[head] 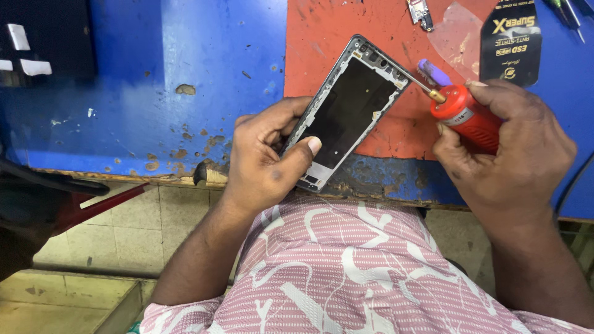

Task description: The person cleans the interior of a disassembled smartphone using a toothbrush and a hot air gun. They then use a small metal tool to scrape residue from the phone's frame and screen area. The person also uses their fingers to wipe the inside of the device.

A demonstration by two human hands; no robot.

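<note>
A worn blue workbench (pixel 154 105) spreads beyond both my hands, its paint chipped along the near edge. On it, under and past what I hold, lies a red mat (pixel 322 37). Beyond my right hand, on the mat's far side, sits a black printed packet (pixel 511 40), with a clear plastic film (pixel 456 38) just beside it and a small circuit part (pixel 420 13) farther off.

My left hand (pixel 266 158) is closed around the lower end of a stripped phone frame (pixel 348 111), thumb pressed across its face, fingers curled behind; the frame tilts up and away over the mat's near edge. My right hand (pixel 513 154) is wrapped tight around a red electric screwdriver (pixel 465 117), whose brass tip (pixel 435 95) meets the frame's upper right corner. A small purple tool (pixel 434 72) lies just past that tip.
</note>
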